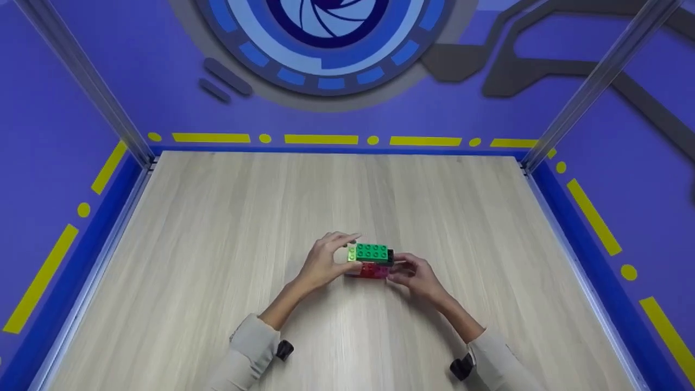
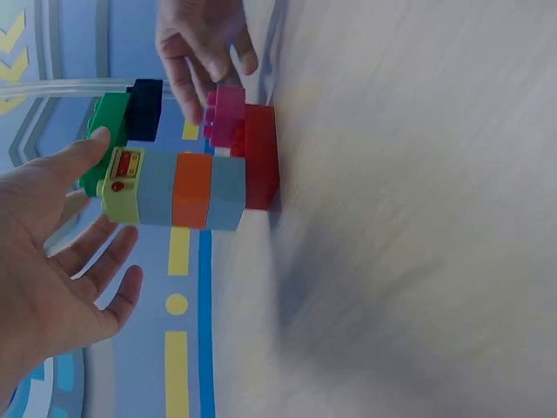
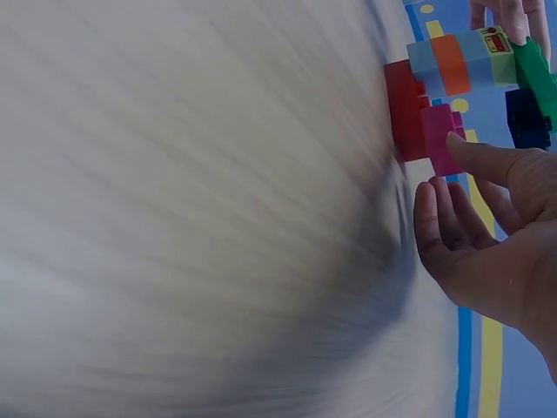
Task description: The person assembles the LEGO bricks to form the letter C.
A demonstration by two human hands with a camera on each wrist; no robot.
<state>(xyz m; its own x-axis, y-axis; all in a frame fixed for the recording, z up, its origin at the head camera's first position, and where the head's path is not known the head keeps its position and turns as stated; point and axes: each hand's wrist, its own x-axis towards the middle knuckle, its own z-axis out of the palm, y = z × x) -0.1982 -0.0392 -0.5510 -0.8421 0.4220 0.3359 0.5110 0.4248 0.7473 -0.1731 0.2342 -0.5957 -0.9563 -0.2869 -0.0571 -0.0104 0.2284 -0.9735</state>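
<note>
A building block model (image 1: 372,253) stands on the table between both hands. Its red base brick (image 2: 262,157) carries a column of light blue (image 2: 156,187), orange (image 2: 191,190) and lime bricks (image 2: 122,205); the lime one bears a printed panel. A green brick (image 1: 372,252) lies across the top, with a black brick (image 2: 144,110) under its far end. Beside the column, a pink brick (image 3: 440,139) sits on the red one. My left hand (image 1: 324,259) holds the model's top between thumb and forefinger, other fingers loose. My right hand (image 1: 417,276) straddles the pink brick, thumb against it.
Pale wood tabletop (image 1: 217,217) spreads around the model. Blue-purple printed walls (image 1: 326,122) rise behind and at both sides, with metal posts (image 1: 89,87) at the back corners. Black straps (image 1: 284,350) show at the sleeve cuffs.
</note>
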